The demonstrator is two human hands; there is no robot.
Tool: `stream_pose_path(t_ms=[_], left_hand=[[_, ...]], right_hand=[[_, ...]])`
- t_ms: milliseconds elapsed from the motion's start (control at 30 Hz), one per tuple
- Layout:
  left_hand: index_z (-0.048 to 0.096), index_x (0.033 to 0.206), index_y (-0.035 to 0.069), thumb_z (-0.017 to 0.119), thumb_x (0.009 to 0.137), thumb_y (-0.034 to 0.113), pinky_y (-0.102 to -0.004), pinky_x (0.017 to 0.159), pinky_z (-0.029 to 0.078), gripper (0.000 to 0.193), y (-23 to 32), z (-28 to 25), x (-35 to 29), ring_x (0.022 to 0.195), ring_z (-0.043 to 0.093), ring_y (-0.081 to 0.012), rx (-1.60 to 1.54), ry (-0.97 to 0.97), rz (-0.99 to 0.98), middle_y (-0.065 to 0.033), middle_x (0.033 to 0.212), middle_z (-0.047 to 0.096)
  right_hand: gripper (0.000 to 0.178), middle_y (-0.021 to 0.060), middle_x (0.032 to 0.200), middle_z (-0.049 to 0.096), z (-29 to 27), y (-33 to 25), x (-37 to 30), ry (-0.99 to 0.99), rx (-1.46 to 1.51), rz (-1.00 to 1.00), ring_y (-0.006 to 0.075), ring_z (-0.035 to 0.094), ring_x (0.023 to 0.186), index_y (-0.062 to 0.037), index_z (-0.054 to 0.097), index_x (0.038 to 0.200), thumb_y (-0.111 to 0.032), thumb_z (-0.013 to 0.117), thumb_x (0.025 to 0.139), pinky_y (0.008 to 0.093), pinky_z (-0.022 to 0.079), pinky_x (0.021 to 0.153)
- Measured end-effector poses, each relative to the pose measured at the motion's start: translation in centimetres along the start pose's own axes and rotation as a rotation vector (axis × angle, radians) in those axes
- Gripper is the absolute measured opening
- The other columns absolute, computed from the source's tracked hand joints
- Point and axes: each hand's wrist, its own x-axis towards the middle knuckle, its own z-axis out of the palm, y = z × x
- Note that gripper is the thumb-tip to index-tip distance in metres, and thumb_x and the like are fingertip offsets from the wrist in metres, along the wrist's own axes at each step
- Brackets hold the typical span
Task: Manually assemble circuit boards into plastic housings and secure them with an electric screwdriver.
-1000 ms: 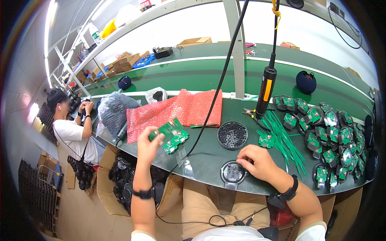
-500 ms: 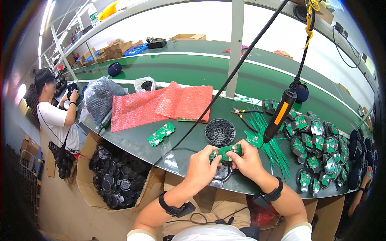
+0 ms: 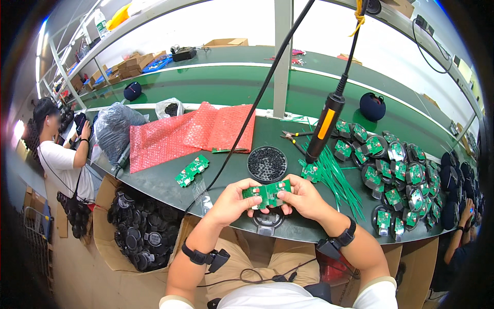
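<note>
A green circuit board panel (image 3: 266,196) is held level between my two hands above the bench edge. My left hand (image 3: 234,201) pinches its left end, and my right hand (image 3: 304,198) grips the right end, thumb on top. Under the hands lies a round black housing (image 3: 268,221) with a clear or silvery part, partly covered by my fingers. Just beyond stands a round black dish (image 3: 267,165) of small black screws. To its left another circuit board panel (image 3: 192,171) lies flat. A small green board (image 3: 311,172) rests right of the dish.
An electric screwdriver (image 3: 325,126) hangs over thin green strips (image 3: 337,188) and yellow-black cutters (image 3: 294,140). Housings with green boards (image 3: 399,172) are heaped at right. Red bubble wrap (image 3: 170,141) lies at left. A carton (image 3: 105,234) of black housings stands below; a co-worker (image 3: 64,159) is far left.
The board panel has turned so more of its top face shows. Both hands have shifted their grip on its ends. The whole view has swung slightly to the right.
</note>
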Motion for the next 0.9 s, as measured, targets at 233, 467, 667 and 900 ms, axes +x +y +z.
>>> stream_pose_path(t_ms=[233,467,667,900], left_hand=[[0.068,0.122,0.0,0.072,0.102,0.003,-0.0252,0.061,0.058,0.021,0.5,0.1,1.4,0.086,0.076,-0.014,0.355,0.205,-0.068,-0.0088,0.102,0.077],[0.071,0.119,0.003,0.074,0.1,0.003,-0.0232,0.056,0.048,0.02,1.2,-0.8,2.2,0.066,0.058,-0.0043,0.308,0.142,-0.059,0.0023,0.084,0.068],[0.071,0.12,-0.001,0.077,0.096,0.003,-0.0317,0.063,0.056,0.024,1.3,1.2,1.4,0.07,0.068,-0.0122,0.834,0.35,0.132,-0.0081,0.094,0.077],[0.07,0.121,0.001,0.072,0.094,-0.001,-0.047,0.087,0.056,0.028,1.7,-1.5,2.6,0.099,0.073,-0.0442,1.087,0.61,0.321,-0.0241,0.107,0.075]], right_hand=[[0.015,0.0073,0.088,0.076,1.5,-0.5,-0.1,0.255,-0.51,0.004,0.0109,0.072,0.066,-0.0022,0.06,0.112,-0.012,0.07,0.107,0.0254,0.056,0.055],[0.019,0.0112,0.077,0.077,1.7,-0.7,0.1,0.283,-0.369,0.001,0.0143,0.074,0.064,0.0011,0.062,0.11,-0.011,0.075,0.103,0.0314,0.055,0.057],[0.017,0.0109,0.076,0.077,2.1,-0.8,-0.4,0.381,-0.676,-0.104,0.0163,0.075,0.062,0.0004,0.062,0.108,-0.009,0.075,0.102,0.0308,0.055,0.056],[0.021,0.0123,0.081,0.077,0.5,-1.3,-0.2,0.557,-0.604,-0.092,0.0149,0.076,0.067,0.0006,0.061,0.106,-0.011,0.078,0.1,0.0304,0.055,0.057]])
